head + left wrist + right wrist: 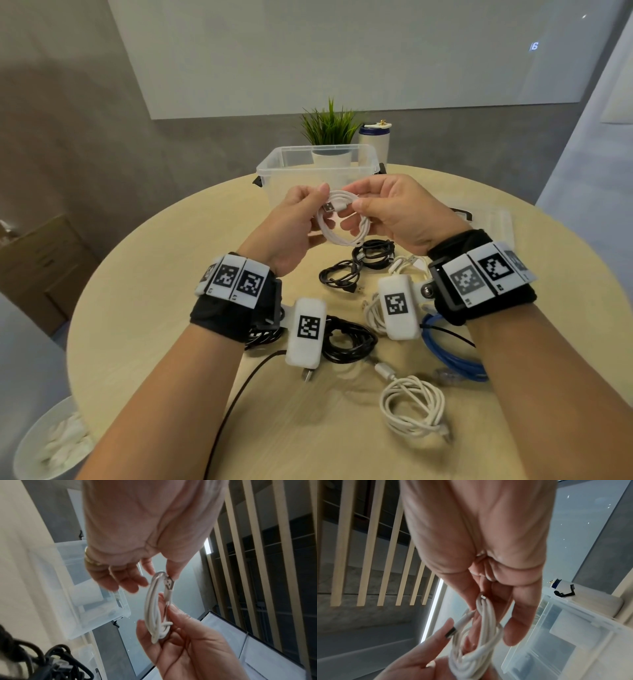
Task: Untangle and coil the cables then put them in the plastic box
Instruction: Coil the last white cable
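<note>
Both hands hold one coiled white USB cable (343,224) in the air in front of the clear plastic box (270,161). My left hand (317,209) pinches the coil's left side, beside the metal USB plug (329,207). My right hand (356,198) grips the right side with thumb and fingers. The left wrist view has the white cable (152,608) as a narrow loop with a wrap near its lower end, and the box (82,588) behind it. In the right wrist view, the cable (481,628) runs between my fingers.
Several coiled cables lie on the round wooden table (144,308): black ones (342,274) (349,339), a white one (411,404) and a blue one (452,356). The box lid (489,219) lies to the right. A potted plant (330,130) and a bottle (374,140) stand behind the box.
</note>
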### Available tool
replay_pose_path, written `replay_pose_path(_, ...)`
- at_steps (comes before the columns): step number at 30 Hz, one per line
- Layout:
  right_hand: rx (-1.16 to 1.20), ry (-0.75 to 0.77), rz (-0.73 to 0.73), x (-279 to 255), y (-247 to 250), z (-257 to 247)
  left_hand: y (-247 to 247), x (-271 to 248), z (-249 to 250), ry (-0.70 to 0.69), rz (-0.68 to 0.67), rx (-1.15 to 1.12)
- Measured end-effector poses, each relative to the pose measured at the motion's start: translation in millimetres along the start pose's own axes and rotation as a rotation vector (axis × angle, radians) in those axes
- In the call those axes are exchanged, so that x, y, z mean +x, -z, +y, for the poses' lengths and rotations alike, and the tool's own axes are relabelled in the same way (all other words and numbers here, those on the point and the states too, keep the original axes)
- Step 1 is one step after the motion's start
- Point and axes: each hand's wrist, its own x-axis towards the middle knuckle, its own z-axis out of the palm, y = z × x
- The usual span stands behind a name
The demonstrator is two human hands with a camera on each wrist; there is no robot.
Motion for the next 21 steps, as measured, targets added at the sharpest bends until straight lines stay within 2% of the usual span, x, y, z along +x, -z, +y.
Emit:
replay_pose_path(3, -0.009, 0.010, 0.118, 3.2, 0.5, 2.3, 4.2, 1.1, 1.4, -0.113, 0.119, 0.070)
replay_pose_path(7, -0.018, 0.033, 0.183, 4.5, -1.0, 3.8, 6.1, 1.0, 0.5, -0.132, 0.093, 0.114)
replay_pose_path(13, -0.034, 0.039, 0.104, 3.9, -5.2, 5.4, 5.0, 1.9, -3.9, -0.061, 0.073, 0.088)
replay_pose_path(21, 0.015, 0.003, 0.065, 3.4, -9.3, 3.8, -0.5, -2.3, -1.7, -0.197, 0.097, 0.168)
